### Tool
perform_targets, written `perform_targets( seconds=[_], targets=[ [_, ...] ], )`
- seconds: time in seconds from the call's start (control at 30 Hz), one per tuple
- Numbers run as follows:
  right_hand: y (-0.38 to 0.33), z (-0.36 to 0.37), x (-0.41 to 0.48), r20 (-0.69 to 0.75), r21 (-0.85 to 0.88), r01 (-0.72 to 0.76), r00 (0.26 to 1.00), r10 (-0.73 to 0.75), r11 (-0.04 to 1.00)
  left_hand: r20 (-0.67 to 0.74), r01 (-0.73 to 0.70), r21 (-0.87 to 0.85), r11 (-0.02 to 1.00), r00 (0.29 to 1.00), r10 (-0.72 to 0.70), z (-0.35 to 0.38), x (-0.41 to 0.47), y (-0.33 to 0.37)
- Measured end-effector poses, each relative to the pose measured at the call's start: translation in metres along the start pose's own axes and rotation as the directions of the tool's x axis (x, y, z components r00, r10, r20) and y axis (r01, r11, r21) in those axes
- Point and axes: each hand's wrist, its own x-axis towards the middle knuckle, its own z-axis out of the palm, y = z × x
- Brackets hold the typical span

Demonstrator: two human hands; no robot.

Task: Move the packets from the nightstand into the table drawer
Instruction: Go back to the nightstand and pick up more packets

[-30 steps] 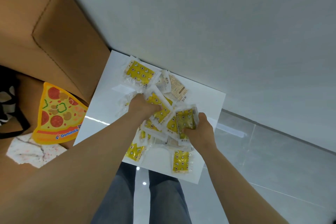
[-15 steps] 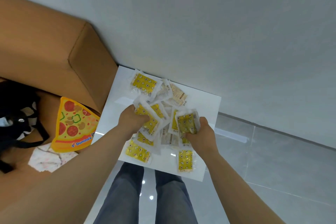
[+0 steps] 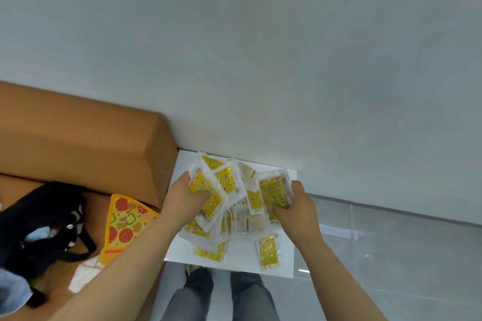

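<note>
While the packets lay flat and spread out on the white nightstand a second ago, now many of them are bunched up in two hands. The left hand has its fingers and thumb curled round a fat bunch of yellow packets over the left side of the nightstand. The yellow packet that lay alone at the back of the nightstand, by the wall, is now pulled into that bunch. The right hand pinches a smaller bunch over the right side of the nightstand.

Some beige packets lie loose in the middle of the nightstand, between the two hands. A right front packet and a left front packet, both yellow, sit near the front edge of the nightstand.

A brown headboard, a pizza-slice cushion and a black bag are to the left of the nightstand.

So the picking up looks about half done. The table drawer is not in sight, so nothing is put away yet. The loose packets will likely need one more grab, and the shiny bunches could slip out on the way.
</note>
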Motion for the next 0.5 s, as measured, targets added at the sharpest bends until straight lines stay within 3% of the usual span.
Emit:
perform_targets(
  seconds=[0.1, 0.23, 0.5],
  targets=[
    [-0.026, -0.024, -0.023, -0.060, 0.011, 0.062, 0.996, -0.061, 0.998, -0.009, -0.091, 0.006, 0.996, 0.996, 0.091, -0.021, -0.024, 0.025],
    [-0.055, -0.057, -0.059, -0.185, 0.107, 0.111, 0.979, -0.089, 0.988, -0.018, -0.187, -0.115, 0.976, 0.982, 0.186, -0.042, -0.057, 0.057],
    [-0.087, -0.137, -0.117, -0.464, 0.220, 0.250, 0.877, -0.124, 0.943, -0.009, -0.408, -0.207, 0.889, 0.910, 0.415, -0.049, -0.119, 0.149]
  ],
)
